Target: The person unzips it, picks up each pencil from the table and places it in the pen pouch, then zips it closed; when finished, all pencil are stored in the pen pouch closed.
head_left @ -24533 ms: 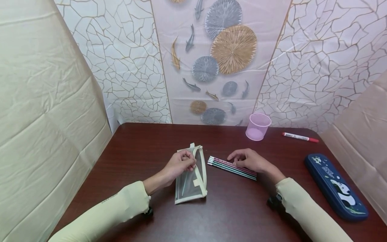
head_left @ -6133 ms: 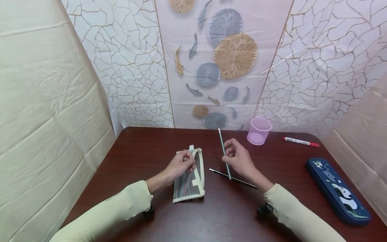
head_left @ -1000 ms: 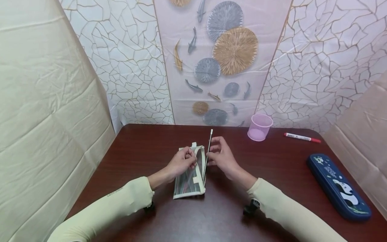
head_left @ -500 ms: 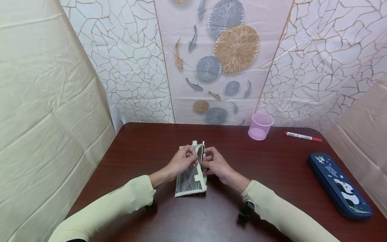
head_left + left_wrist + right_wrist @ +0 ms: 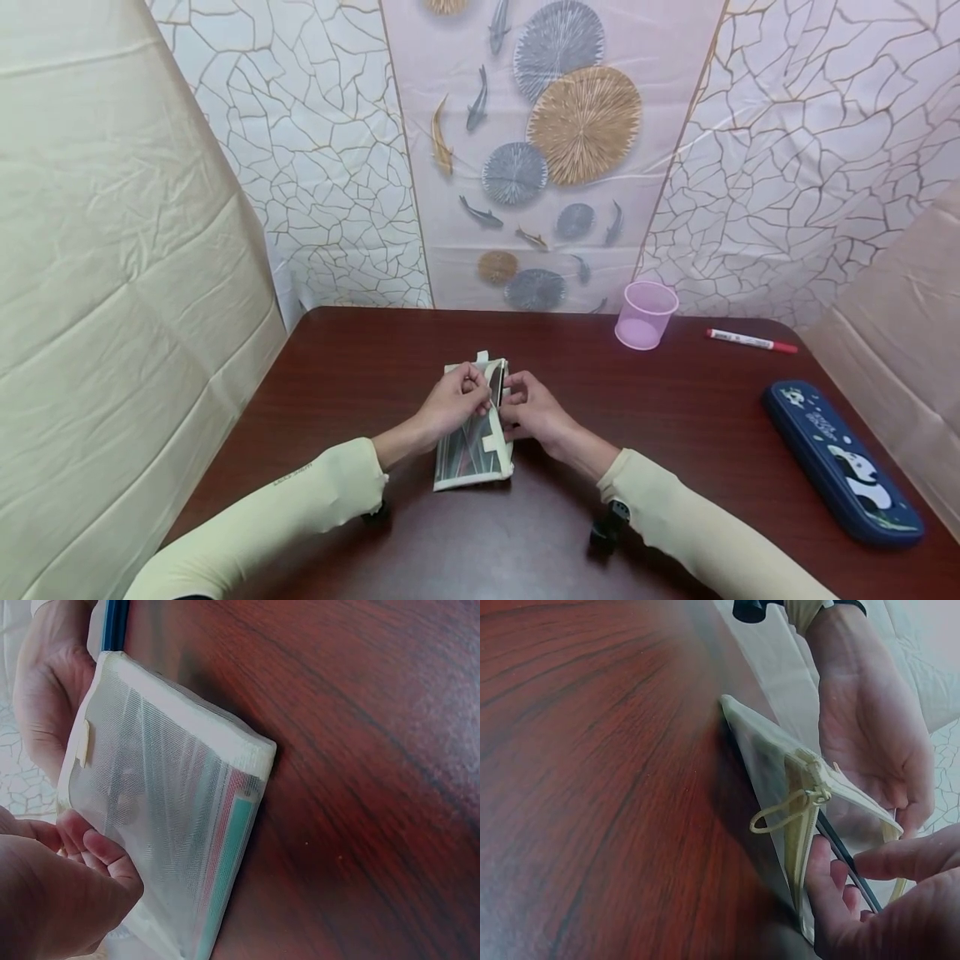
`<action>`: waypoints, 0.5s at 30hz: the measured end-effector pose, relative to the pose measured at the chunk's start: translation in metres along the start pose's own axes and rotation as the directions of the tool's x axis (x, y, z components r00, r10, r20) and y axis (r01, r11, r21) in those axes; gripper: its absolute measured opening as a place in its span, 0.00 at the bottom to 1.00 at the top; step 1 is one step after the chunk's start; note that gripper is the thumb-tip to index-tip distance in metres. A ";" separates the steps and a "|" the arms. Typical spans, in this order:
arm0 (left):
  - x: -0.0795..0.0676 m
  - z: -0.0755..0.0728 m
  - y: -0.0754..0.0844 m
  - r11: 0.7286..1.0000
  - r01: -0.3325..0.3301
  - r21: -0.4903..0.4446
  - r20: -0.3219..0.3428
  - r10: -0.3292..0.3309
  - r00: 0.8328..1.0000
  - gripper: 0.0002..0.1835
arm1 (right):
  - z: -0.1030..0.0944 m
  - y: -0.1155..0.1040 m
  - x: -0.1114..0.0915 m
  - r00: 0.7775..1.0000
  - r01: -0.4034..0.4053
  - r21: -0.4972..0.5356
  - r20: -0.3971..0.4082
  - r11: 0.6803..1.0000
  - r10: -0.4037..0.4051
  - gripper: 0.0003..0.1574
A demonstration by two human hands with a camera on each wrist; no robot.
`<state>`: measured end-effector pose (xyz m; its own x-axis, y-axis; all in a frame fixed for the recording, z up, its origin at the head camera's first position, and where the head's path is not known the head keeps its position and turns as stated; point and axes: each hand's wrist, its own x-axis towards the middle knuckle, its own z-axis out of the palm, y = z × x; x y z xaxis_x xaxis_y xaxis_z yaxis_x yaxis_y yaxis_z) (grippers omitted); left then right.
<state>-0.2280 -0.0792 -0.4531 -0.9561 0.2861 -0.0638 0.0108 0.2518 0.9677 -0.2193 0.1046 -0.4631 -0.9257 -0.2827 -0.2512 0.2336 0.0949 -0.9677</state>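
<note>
A cream-edged mesh pencil pouch stands tilted on the table with its zipped mouth spread apart. My left hand pinches one edge of that mouth between thumb and fingers. Through the mesh in the left wrist view, several pencils show, red and green among them. At the opposite side of the mouth is my right hand. Its thumb and fingers hold a black pencil, most of which sits down inside the pouch. In the head view only a short upper part of this pencil shows.
At the back right stands a pink see-through cup. Right of it lies a red-and-white marker. A dark blue panda pencil case lies along the right edge of the table.
The pencils that lay on the table at first are no longer there. Within the last second my right hand has lowered the black pencil into the pouch. My left hand keeps its pinch.
</note>
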 end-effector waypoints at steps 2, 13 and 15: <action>0.000 0.000 -0.001 1.000 0.001 -0.003 0.000 -0.001 1.000 0.03 | 0.000 0.000 0.000 1.000 -0.006 -0.003 0.007 1.000 0.006 0.32; -0.001 0.000 -0.003 1.000 -0.009 -0.013 -0.012 0.009 1.000 0.02 | 0.000 0.001 0.001 1.000 -0.022 0.004 0.003 1.000 0.022 0.33; -0.001 0.000 -0.004 1.000 -0.011 -0.011 -0.013 0.011 1.000 0.02 | 0.000 0.001 0.002 1.000 -0.017 -0.005 0.006 1.000 0.017 0.34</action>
<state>-0.2272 -0.0804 -0.4565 -0.9596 0.2769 -0.0499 0.0183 0.2383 0.9710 -0.2208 0.1044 -0.4649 -0.9197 -0.2867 -0.2682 0.2481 0.1050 -0.9630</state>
